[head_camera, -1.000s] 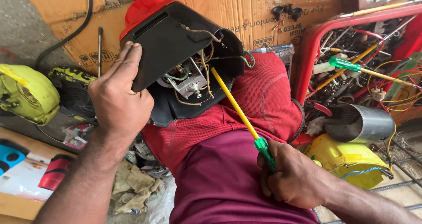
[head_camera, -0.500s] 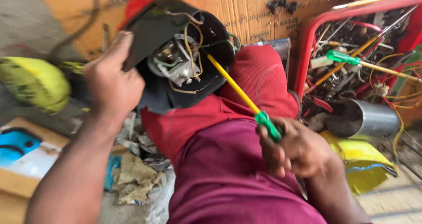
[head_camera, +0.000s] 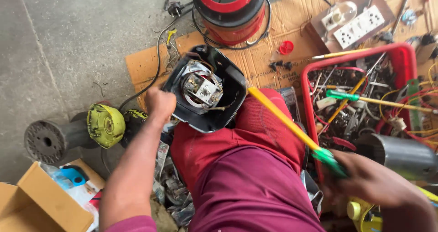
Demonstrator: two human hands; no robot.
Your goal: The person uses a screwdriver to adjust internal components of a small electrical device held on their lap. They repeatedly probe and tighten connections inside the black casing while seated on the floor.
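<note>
Black plastic, open side up: the appliance base (head_camera: 205, 90) rests tilted on the person's knee, steadied at its rim by the clenched left hand (head_camera: 159, 105) so the motor and wires face them. The right hand (head_camera: 365, 179) grips a yellow screwdriver (head_camera: 285, 120) by its green handle, tip near the housing.

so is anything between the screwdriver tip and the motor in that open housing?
Nothing visible. The right hand holds the yellow screwdriver, whose shaft runs up over the red-clad knee to the housing rim. The motor lies exposed, with loose wires beside it. The left hand grips the housing's far edge.
</note>
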